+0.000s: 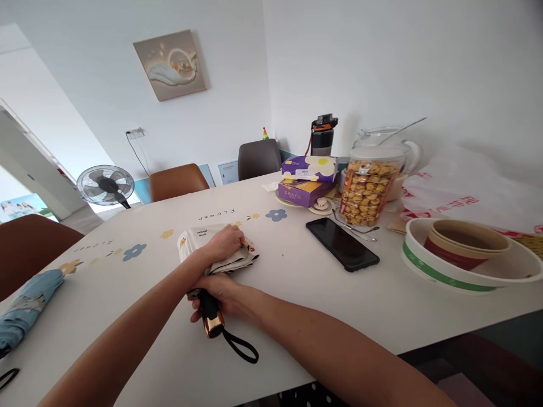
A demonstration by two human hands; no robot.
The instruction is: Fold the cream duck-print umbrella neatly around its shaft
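A folded cream umbrella (199, 240) with small prints lies on the white table (297, 294) in front of me. My left hand (223, 244) is closed over its bunched canopy, fingers pressed round the fabric. My right hand (223, 297) is wrapped round the umbrella's black handle (211, 314), which ends in a gold cap with a black wrist loop (241, 347) trailing toward me.
A blue folded umbrella (25, 308) lies at the left edge. A black phone (341, 243), a jar of snacks (367, 189), purple boxes (303, 181), a flask (322, 135) and stacked paper bowls (462, 251) crowd the right. Chairs (178, 181) and a fan (105, 185) stand beyond the table.
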